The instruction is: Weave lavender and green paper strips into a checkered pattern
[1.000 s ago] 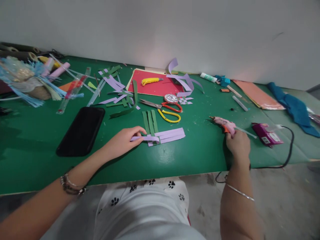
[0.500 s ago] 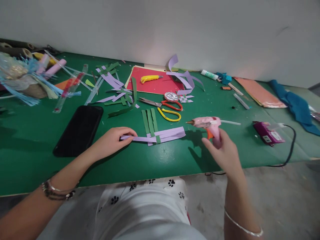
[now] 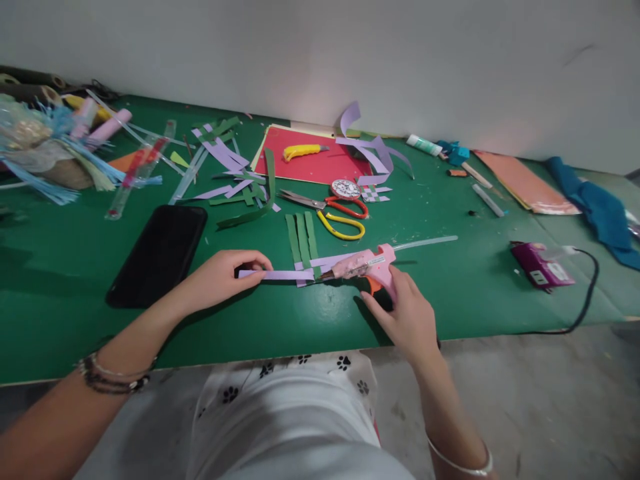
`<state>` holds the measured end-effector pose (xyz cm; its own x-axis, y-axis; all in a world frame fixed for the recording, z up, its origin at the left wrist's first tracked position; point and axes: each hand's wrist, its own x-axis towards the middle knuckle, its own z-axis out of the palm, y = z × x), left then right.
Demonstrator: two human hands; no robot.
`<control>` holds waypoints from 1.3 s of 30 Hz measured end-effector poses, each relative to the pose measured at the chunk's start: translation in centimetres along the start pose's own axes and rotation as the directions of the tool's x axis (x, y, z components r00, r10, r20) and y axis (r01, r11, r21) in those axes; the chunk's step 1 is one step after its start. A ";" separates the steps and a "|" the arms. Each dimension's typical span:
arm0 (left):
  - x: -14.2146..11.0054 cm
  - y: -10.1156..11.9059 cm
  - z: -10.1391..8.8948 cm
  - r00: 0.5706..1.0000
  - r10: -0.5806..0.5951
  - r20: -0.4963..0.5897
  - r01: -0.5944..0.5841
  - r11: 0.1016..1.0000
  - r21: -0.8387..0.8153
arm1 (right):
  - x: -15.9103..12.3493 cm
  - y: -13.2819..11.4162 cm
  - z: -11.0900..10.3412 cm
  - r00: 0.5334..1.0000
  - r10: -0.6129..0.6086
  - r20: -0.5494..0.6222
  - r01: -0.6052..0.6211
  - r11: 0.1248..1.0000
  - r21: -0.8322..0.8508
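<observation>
Lap: white cloth with black paw prints (image 3: 345,362), below the edge of a green table (image 3: 240,340).
Right hand (image 3: 406,308): I see it gripping a pink glue gun (image 3: 369,261) by the handle, nozzle aimed leftward.
Left hand (image 3: 239,272): thumb and fingers pinch one end of a purple paper strip (image 3: 287,275).
Paper weave (image 3: 303,243): on the table between the hands, green strips crossing purple ones; the nozzle is at it (from here I cannot tell whether the tip touches).
Phone (image 3: 157,257): black, lying left of the left hand.
Scissors (image 3: 341,227): open, red and yellow handles, beyond the weave.
Red sheet (image 3: 320,171): farther back, bearing a yellow cutter (image 3: 303,153).
Wall (image 3: 200,53): grey, behind everything.
</observation>
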<state>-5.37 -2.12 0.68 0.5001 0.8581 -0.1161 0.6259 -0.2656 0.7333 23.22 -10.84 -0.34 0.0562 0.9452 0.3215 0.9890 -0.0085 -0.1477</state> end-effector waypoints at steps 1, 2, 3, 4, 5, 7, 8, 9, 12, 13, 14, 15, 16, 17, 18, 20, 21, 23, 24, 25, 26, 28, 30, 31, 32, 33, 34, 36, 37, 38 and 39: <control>0.0 0.0 0.0 1.000 -0.003 0.000 0.003 1.000 -0.001 | 0.0 -0.1 0.1 1.000 0.000 0.000 0.000 1.000 -0.003; 0.0 0.1 0.0 1.000 -0.006 -0.001 0.006 1.000 -0.001 | 0.1 -0.2 0.1 1.000 0.002 0.004 -0.002 1.000 -0.009; 0.0 0.2 0.0 1.000 -0.009 -0.002 0.009 1.000 -0.002 | 0.1 -0.3 0.1 1.000 0.003 0.012 -0.003 1.000 -0.017; 0.0 0.3 0.0 1.000 -0.012 -0.003 0.012 1.000 -0.004 | 0.1 -0.3 0.2 1.000 0.005 0.019 -0.004 1.000 -0.026; 0.0 0.3 0.0 1.000 -0.013 -0.006 0.013 1.000 -0.006 | 0.1 -0.4 0.2 1.000 0.006 0.025 -0.005 0.999 -0.037; 0.0 0.4 0.0 1.000 -0.009 -0.008 0.009 1.000 -0.007 | 0.1 -0.4 0.2 1.000 0.005 0.027 -0.003 0.998 -0.058; 0.0 0.4 0.0 1.000 -0.006 -0.011 0.006 1.000 -0.008 | 0.1 -0.4 0.2 1.000 0.002 0.025 0.000 0.998 -0.066; 0.0 0.4 0.0 1.000 -0.004 -0.013 0.004 1.000 -0.009 | 0.1 -0.5 0.1 1.000 -0.002 0.022 0.003 0.997 -0.071; 0.0 0.3 0.1 1.000 -0.001 -0.020 0.001 1.000 -0.014 | 0.1 -0.5 0.1 1.000 -0.018 0.017 0.019 0.997 -0.080; 0.0 0.2 0.1 1.000 -0.003 -0.021 0.003 1.000 -0.015 | 0.1 -0.5 0.0 1.000 -0.022 0.017 0.024 0.996 -0.083; 0.0 0.2 0.1 1.000 -0.004 -0.020 0.004 1.000 -0.015 | 0.1 -0.5 0.0 0.999 -0.027 0.018 0.028 0.996 -0.084; 0.0 0.2 0.1 1.000 -0.005 -0.020 0.005 1.000 -0.014 | 0.1 -0.5 0.0 0.999 -0.030 0.019 0.032 0.996 -0.085; 0.0 0.2 0.1 1.000 -0.005 -0.018 0.005 1.000 -0.012 | 0.1 -0.5 0.0 0.999 -0.034 0.020 0.035 0.996 -0.087; 0.0 0.2 0.1 1.000 -0.005 -0.017 0.005 1.000 -0.010 | 0.1 -0.5 0.0 0.999 -0.037 0.020 0.039 0.995 -0.088; 0.0 0.2 0.1 1.000 -0.006 -0.016 0.006 1.000 -0.007 | 0.1 -0.5 -0.1 0.999 -0.041 0.021 0.042 0.995 -0.090; 0.0 0.2 0.1 1.000 -0.008 -0.012 0.008 1.000 -0.002 | 0.0 -0.5 -0.1 0.999 -0.040 0.022 0.042 0.995 -0.089; 0.0 0.2 0.1 1.000 -0.009 -0.010 0.009 1.000 -0.001 | 0.0 -0.6 -0.1 0.999 -0.038 0.023 0.040 0.995 -0.086; 0.0 0.1 0.1 1.000 -0.006 -0.009 0.006 1.000 0.001 | 0.1 -0.6 -0.2 0.999 -0.033 0.026 0.035 0.996 -0.079; -0.1 0.1 0.1 1.000 -0.004 -0.008 0.004 1.000 0.001 | 0.1 -0.6 -0.2 0.999 -0.028 0.026 0.030 0.997 -0.077; -0.1 0.1 0.1 1.000 -0.001 -0.008 0.001 1.000 0.001 | 0.1 -0.6 -0.3 0.999 -0.026 0.026 0.028 0.997 -0.077; -0.1 0.2 0.1 1.000 0.000 -0.007 0.000 1.000 0.002 | 0.1 -0.6 -0.3 0.999 -0.022 0.024 0.024 0.997 -0.078; 0.0 0.3 0.0 1.000 -0.005 -0.003 0.005 1.000 0.004 | 0.1 -0.5 -0.4 1.000 -0.016 0.021 0.017 0.996 -0.083; 0.0 0.4 0.0 1.000 -0.011 -0.001 0.011 1.000 0.005 | 0.1 -0.4 -0.4 1.000 -0.011 0.024 0.014 0.996 -0.090; 0.0 0.4 0.0 1.000 -0.013 0.000 0.013 1.000 0.006 | 0.1 -0.3 -0.5 1.000 -0.010 0.024 0.013 0.996 -0.092; 0.0 0.4 0.0 1.000 -0.013 0.000 0.013 1.000 0.005 | 0.2 -0.2 -0.6 1.000 -0.008 0.023 0.010 0.995 -0.094; 0.0 0.3 0.0 1.000 -0.012 0.002 0.012 1.000 0.005 | 0.2 -0.1 -0.6 1.000 -0.007 0.021 0.009 0.995 -0.096; 0.0 0.3 0.0 1.000 -0.010 0.003 0.010 1.000 0.005 | 0.2 -0.1 -0.7 1.000 -0.004 0.018 0.006 0.995 -0.097; 0.0 0.2 0.0 1.000 -0.009 0.004 0.009 1.000 0.005 | 0.2 0.1 -0.8 1.000 -0.001 0.013 0.002 0.995 -0.102; 0.0 0.2 0.0 1.000 -0.011 0.003 0.011 1.000 0.005 | 0.2 0.2 -0.9 1.000 0.001 0.013 0.000 0.994 -0.107; 0.0 0.1 0.1 1.000 -0.014 0.001 0.014 1.000 0.007 | 0.3 0.3 -0.9 1.000 0.004 0.012 -0.003 0.994 -0.114; 0.0 0.1 0.1 1.000 -0.016 0.000 0.016 1.000 0.007 | 0.3 0.4 -0.9 1.000 0.006 0.011 -0.004 0.993 -0.120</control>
<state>-5.26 -2.22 0.74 0.4899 0.8624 -0.1277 0.6383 -0.2551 0.7263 23.75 -10.88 0.54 0.0601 0.9488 0.3101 0.9980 -0.0515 -0.0361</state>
